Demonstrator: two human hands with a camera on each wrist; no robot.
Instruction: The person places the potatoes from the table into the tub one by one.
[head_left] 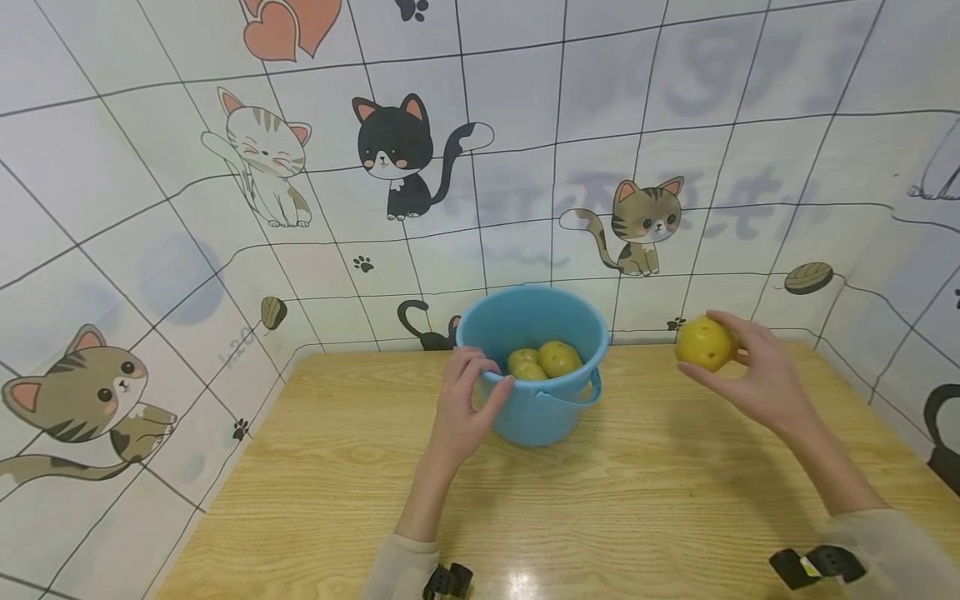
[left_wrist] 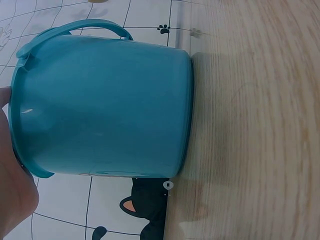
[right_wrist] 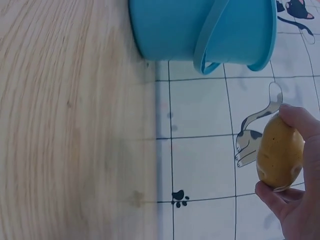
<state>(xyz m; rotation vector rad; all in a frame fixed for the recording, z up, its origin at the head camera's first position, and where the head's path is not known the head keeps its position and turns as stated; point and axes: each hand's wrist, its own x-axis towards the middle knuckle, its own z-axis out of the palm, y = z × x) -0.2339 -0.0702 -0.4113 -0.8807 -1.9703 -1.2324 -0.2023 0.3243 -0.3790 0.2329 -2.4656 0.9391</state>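
The blue bucket (head_left: pixel 534 367) rim was gripped by the left hand (head_left: pixel 467 398) while a potato (head_left: pixel 703 343) was pinched aloft by the right hand (head_left: pixel 750 375).

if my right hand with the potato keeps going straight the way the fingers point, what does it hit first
Probably the blue bucket: the right hand points left towards its rim, with bare table between. The potato sits slightly higher, so it might clear the rim; depth is unclear.

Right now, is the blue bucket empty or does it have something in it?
Not empty: the blue bucket stands upright with at least two yellowish potatoes inside.
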